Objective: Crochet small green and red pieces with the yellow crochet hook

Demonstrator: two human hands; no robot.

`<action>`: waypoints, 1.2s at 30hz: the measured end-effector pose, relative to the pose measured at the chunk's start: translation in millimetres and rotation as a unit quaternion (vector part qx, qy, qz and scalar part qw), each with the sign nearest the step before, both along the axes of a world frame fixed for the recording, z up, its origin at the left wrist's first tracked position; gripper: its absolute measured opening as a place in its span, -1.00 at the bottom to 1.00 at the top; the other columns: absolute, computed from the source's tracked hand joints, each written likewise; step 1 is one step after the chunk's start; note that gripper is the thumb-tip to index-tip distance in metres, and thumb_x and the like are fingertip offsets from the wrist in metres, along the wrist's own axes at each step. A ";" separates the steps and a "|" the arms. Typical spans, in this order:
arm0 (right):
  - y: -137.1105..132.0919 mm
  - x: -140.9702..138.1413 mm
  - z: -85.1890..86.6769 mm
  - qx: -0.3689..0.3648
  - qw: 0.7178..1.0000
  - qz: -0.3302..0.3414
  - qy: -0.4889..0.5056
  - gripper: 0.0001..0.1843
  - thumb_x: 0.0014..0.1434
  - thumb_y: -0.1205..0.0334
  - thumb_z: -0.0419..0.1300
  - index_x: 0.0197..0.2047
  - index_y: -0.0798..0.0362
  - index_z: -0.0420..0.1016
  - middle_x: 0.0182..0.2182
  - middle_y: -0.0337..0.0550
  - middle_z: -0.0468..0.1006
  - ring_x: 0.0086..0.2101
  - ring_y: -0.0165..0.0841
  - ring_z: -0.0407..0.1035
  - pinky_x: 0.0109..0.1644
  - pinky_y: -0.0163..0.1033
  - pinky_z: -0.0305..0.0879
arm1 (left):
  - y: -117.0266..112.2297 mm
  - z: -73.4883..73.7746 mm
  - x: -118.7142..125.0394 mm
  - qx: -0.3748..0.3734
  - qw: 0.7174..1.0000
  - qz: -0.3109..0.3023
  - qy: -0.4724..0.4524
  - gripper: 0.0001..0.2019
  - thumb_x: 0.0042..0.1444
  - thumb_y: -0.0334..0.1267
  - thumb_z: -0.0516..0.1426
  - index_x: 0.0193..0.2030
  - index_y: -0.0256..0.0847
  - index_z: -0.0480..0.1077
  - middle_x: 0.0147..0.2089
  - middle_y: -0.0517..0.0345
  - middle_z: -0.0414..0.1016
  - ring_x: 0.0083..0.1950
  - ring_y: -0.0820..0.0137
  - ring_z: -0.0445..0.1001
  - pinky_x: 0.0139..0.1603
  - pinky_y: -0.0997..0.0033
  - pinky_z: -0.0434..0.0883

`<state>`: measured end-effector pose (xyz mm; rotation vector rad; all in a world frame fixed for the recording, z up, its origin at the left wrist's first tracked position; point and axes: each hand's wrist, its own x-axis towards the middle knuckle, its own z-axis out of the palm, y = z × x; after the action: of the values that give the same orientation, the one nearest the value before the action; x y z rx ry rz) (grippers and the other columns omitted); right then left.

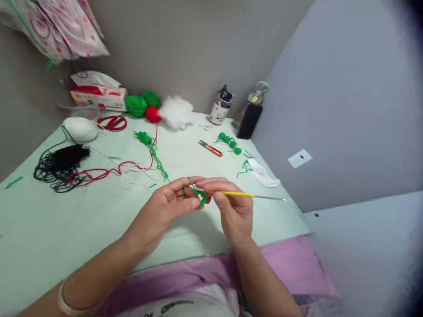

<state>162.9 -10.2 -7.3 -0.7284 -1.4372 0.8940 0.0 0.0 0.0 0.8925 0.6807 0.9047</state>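
Observation:
Between the thumb and fingers of my left hand is a small curved piece of green crochet. Green yarn loops over the left fingers and trails toward a loose green yarn tangle on the table. My right hand pinches a crochet hook by its yellow handle. The hook's bare metal end points right, while its other end meets the green piece. Both hands are close together above the table's near part, and the fingers partly hide the stitches.
Black yarn, a white yarn ball and red scissors lie left. Behind are a tissue box, green balls and white stuffing. Orange thread snips, small green pieces and a phone are right.

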 end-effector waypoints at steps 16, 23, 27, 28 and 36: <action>-3.7 6.4 -2.8 0.152 0.964 -0.109 -0.191 -0.72 0.38 0.36 0.11 0.03 -0.13 0.55 -0.14 -0.13 0.67 -0.22 -0.30 0.58 -0.19 -0.17 0.57 | -2.0 8.3 -4.9 -0.028 0.997 0.069 -0.005 -0.68 0.14 -0.25 0.33 0.06 -0.03 0.58 -0.33 0.29 0.41 -0.21 0.49 0.42 -0.11 0.53 0.40; -6.7 8.1 -8.0 0.229 0.934 -0.132 -0.242 -0.58 0.28 0.49 0.19 0.13 -0.10 0.56 -0.07 -0.06 0.62 -0.10 -0.26 0.55 -0.07 -0.15 0.56 | 2.6 5.3 -4.9 -0.109 0.991 0.011 -0.071 -0.64 0.14 -0.29 0.32 0.11 -0.16 0.55 -0.20 0.14 0.54 -0.20 0.47 0.47 -0.08 0.47 0.47; -0.7 8.7 -0.7 0.051 0.995 -0.079 -0.022 -0.76 0.40 0.31 0.10 -0.07 -0.07 0.61 -0.26 -0.16 0.61 -0.37 -0.37 0.52 -0.30 -0.18 0.55 | 2.8 8.3 -5.3 -0.088 0.994 0.043 -0.046 -0.64 0.12 -0.32 0.33 0.08 -0.15 0.56 -0.28 0.22 0.48 -0.23 0.48 0.44 -0.11 0.49 0.46; 0.7 8.3 -0.2 0.021 0.998 -0.063 0.010 -0.76 0.41 0.26 0.08 -0.11 -0.07 0.61 -0.29 -0.17 0.60 -0.42 -0.39 0.50 -0.36 -0.20 0.53 | 1.8 8.6 -4.8 -0.073 0.995 0.054 -0.032 -0.63 0.11 -0.31 0.34 0.09 -0.14 0.56 -0.31 0.25 0.46 -0.24 0.49 0.44 -0.11 0.51 0.44; -8.6 -1.5 -14.4 0.227 0.916 -0.200 -0.264 -0.56 0.27 0.46 0.23 0.11 -0.21 0.58 -0.06 -0.09 0.59 -0.10 -0.26 0.53 -0.10 -0.12 0.54 | -3.5 3.6 1.0 -0.050 0.997 0.054 -0.034 -0.57 0.13 -0.25 0.35 0.16 -0.06 0.53 -0.23 0.23 0.55 -0.15 0.48 0.48 -0.03 0.52 0.42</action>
<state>161.4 -18.7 -21.6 -0.8964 -1.7920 0.0217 1.0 -3.5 3.6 0.7385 0.7139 0.9848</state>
